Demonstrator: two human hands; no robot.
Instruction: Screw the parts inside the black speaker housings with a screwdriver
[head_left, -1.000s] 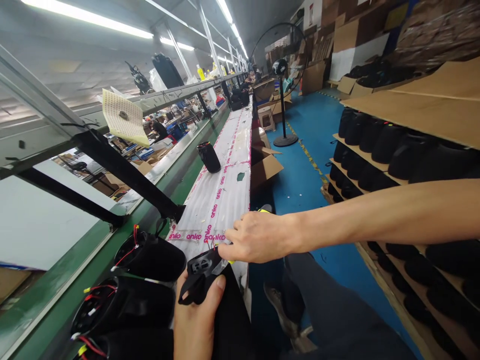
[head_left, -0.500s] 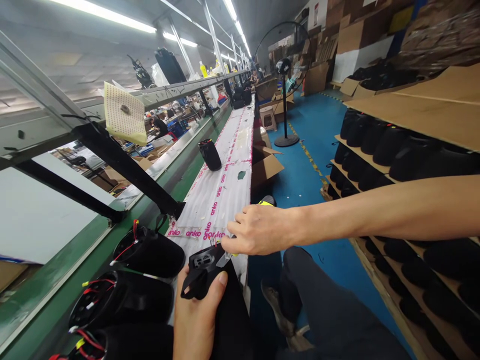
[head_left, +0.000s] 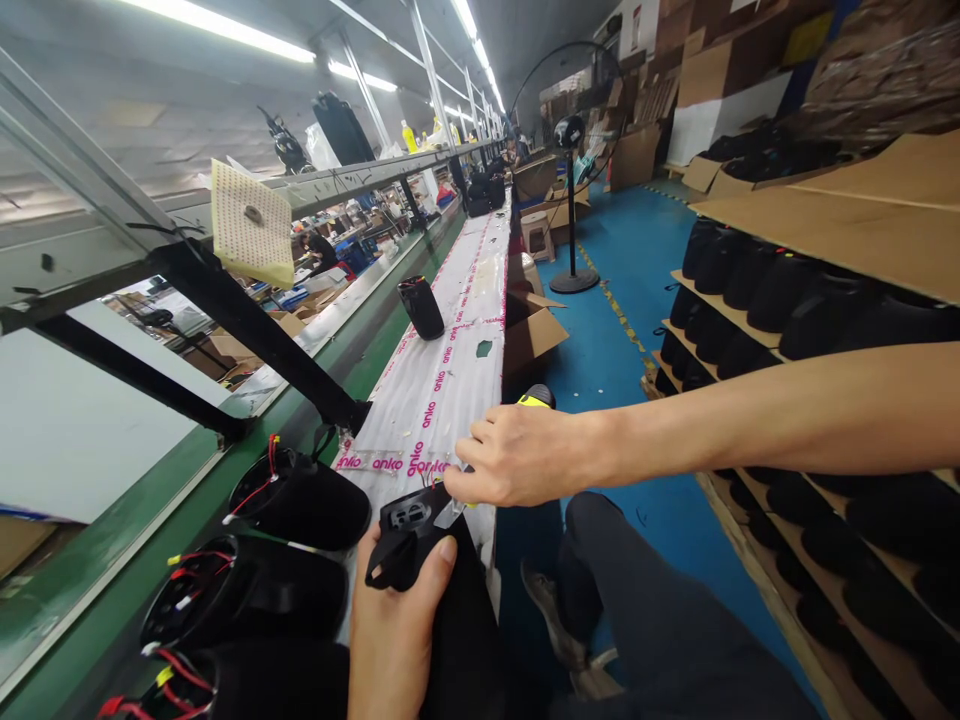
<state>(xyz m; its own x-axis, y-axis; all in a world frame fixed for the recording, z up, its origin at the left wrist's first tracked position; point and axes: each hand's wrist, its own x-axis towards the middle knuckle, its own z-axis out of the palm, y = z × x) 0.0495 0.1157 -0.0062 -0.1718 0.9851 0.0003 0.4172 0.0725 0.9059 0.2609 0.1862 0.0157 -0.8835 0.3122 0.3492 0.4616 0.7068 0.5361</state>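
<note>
My left hand [head_left: 401,630] is wrapped round a black fabric-covered casing [head_left: 469,610] at the bottom centre, its thumb on the near side. A dark grey socket panel [head_left: 409,513] shows on the casing, with a black flap or strap beside it. Above the casing, my right hand [head_left: 510,455] is closed round a tool with a yellow and black handle [head_left: 537,397]. A flat, pale blade [head_left: 450,513] reaches from under its fingers to the casing beside the panel. Thin wires stick up at the casing's far edge.
Several black casings [head_left: 289,590] with red wires lie at the lower left. Another black casing [head_left: 421,307] stands on the long bench covered in printed film [head_left: 427,400]. A slanting black post [head_left: 262,340] is at left. Shelves of black casings [head_left: 757,285] and a fan [head_left: 571,220] are at right.
Both hands keep their hold. The black flap by the panel has shifted slightly, and the yellow and black handle shows a little higher. Little else differs.
</note>
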